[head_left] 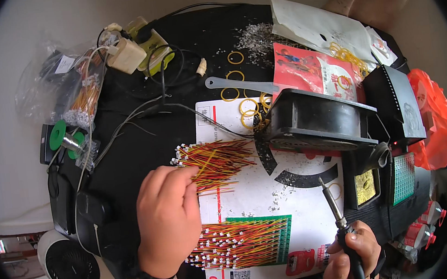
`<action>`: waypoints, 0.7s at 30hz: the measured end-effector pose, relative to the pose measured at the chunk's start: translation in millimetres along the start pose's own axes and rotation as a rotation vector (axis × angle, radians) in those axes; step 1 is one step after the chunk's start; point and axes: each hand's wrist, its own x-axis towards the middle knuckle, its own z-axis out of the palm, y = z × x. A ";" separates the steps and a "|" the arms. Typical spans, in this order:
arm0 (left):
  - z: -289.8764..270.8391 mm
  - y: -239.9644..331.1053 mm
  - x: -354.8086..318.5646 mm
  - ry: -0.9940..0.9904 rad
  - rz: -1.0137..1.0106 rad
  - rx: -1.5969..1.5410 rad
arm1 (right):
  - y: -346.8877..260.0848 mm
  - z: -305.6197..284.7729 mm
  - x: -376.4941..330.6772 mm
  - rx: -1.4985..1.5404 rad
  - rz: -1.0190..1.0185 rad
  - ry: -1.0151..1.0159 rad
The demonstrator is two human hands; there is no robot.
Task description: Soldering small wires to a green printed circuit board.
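My right hand is wrapped round the handle of a soldering iron, its metal tip pointing up and away. At the left edge of a loose pile of red, yellow and dark wires with small white connectors, my left hand has its fingers drawn together. Whether a wire is between those fingertips is hidden. Nearer to me, a green circuit board panel lies flat with rows of similar wires along it, white connectors toward the left. Both sets of wires rest on a white printed sheet.
A black fan stands behind the sheet. To the right are a tray with yellow sponge-like filling, another green panel, a black box and a red bag. Solder spools, cables and yellow rubber bands lie around.
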 end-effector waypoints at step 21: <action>-6.0 50.1 -36.0 -0.591 -0.544 -1.214 | -7.8 11.2 -9.1 -0.136 0.195 0.278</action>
